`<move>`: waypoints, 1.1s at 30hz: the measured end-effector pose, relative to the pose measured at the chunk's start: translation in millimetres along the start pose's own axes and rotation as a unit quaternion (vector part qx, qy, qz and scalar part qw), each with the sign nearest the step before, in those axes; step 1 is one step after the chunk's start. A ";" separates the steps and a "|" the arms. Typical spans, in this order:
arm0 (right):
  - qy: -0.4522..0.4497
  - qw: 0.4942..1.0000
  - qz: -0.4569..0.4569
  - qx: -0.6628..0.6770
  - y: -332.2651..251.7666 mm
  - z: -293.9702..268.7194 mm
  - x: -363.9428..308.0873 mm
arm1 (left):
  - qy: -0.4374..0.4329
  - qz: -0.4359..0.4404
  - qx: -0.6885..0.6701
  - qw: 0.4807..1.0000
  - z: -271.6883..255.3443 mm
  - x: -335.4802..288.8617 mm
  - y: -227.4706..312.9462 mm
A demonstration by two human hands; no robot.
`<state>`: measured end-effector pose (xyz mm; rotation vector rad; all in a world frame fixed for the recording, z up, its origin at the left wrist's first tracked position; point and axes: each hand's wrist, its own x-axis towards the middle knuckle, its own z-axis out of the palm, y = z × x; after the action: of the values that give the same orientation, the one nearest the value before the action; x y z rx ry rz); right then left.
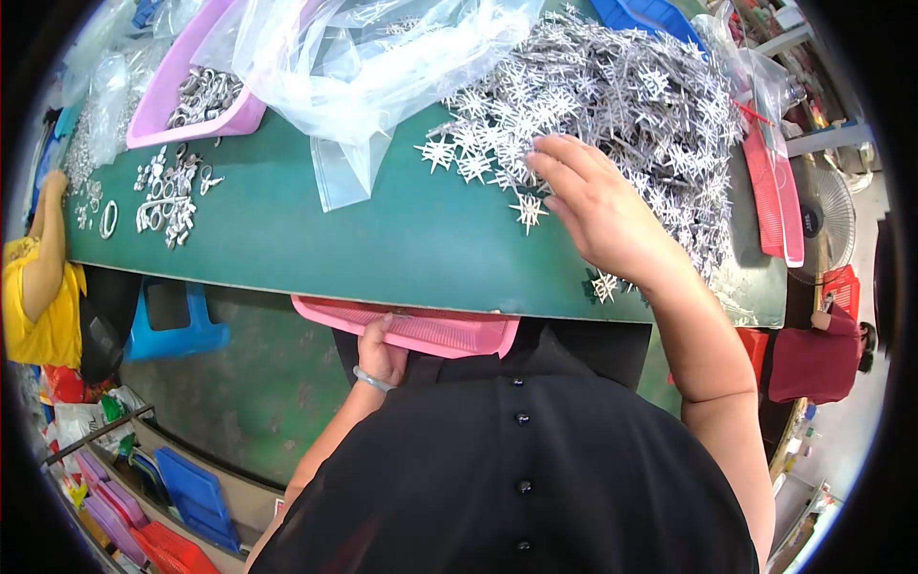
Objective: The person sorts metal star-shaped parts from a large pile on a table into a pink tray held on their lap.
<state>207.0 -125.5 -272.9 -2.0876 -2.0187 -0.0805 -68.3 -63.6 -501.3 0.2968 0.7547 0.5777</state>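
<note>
Beside parted right fingers (566, 156) lie silvery stars (622, 96); left fingers (379, 331) clasp a pink basket (459, 333).

Right arm: bare, enters lower right. Upper arm (734, 454) near vertical, elbow (719, 397) bent, forearm (703, 335) slanting up and leftward. Right wrist (662, 268) roughly in line with forearm. Right hand (602, 206) right of centre, upper half; back of hand uppermost, fingers (564, 158) extended, lightly bent, close together, pointing upper left; thumb (566, 220) apart, below them.

Left forearm (337, 426) rises from lower left toward centre. Left wrist (371, 381) just below left hand (384, 356): closed in a grip, one digit pointing up; remaining fingers mostly hidden.
</note>
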 end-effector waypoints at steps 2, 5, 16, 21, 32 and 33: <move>0.007 1.000 0.015 -0.006 -0.5 8.2 -5.8 | 0.006 0.008 0.012 1.000 -1.7 -2.4 -0.2; 0.012 1.000 0.009 -0.015 -2.5 16.5 -15.4 | 0.025 0.024 0.010 0.999 5.5 -7.2 -3.6; 0.085 0.989 0.026 0.119 -1.5 22.1 -55.9 | 0.007 0.018 0.056 0.998 11.3 -17.2 -8.0; 0.061 0.994 -0.022 0.089 -12.5 33.9 -57.6 | -0.016 0.027 0.050 0.998 12.0 -18.4 -8.2; 0.059 0.989 -0.069 0.115 -22.4 33.3 -45.8 | -0.018 0.024 0.055 0.998 7.3 -19.6 -6.2; 0.114 0.990 -0.046 0.066 -15.2 35.3 -39.7 | -0.016 0.023 0.057 0.998 8.8 -19.6 -6.5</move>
<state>185.7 -156.8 -313.2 -1.8160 -1.9275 -0.1869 -71.0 -80.9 -487.2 0.4283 0.7531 0.5742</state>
